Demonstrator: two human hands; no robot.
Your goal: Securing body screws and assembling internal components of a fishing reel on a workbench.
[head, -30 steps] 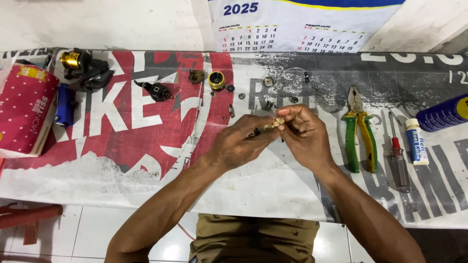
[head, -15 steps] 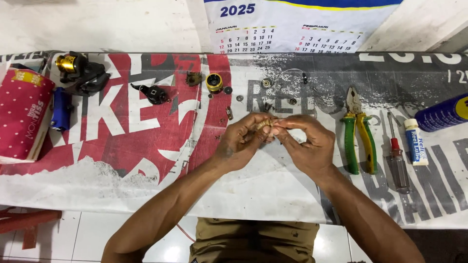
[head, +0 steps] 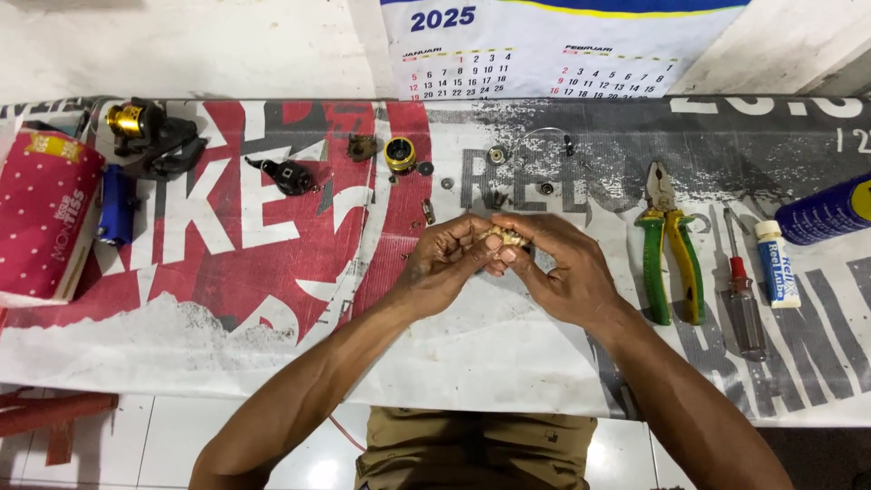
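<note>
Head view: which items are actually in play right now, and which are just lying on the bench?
In hand:
- small brass-coloured part, pinched between both hands
- left hand
- right hand

Lying about, untouched:
- green-handled pliers
- screwdriver
- small white tube
- blue spray can
- gold spool
- black reel body
- red dotted pack

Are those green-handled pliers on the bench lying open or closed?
Slightly open. The pliers lie flat on the printed banner, right of the hands, and their two green handles spread apart toward the near end with a gap between them.
</note>
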